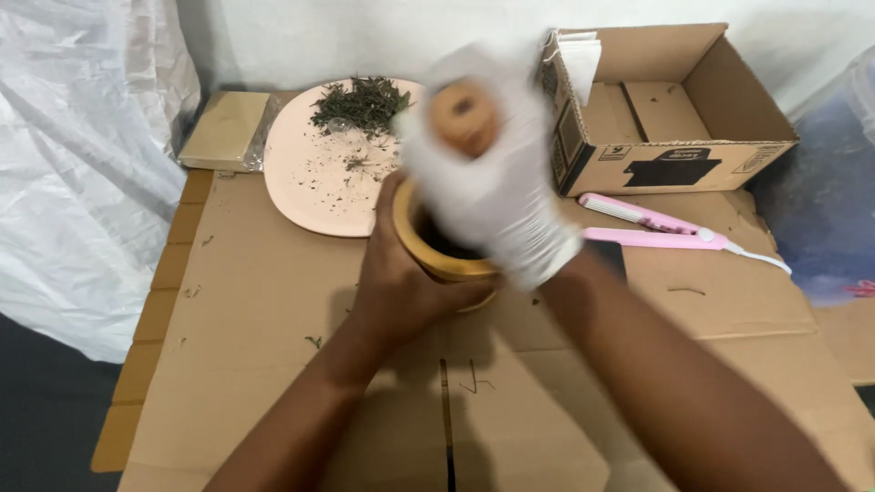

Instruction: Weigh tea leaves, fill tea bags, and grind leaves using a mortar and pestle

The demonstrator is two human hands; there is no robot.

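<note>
A person's bare left hand [396,282] wrapped around a yellow wooden mortar [436,246] to steady it on the flattened cardboard [273,301], while the gloved right hand [492,187], blurred in the view, closed round a wooden pestle [463,116] standing in the bowl. A pink plate [310,187] of dried green herbs [363,102] lay just behind, within reach; an open cardboard box [670,105] and a pink hair straightener [652,225] sat to the right.
</note>
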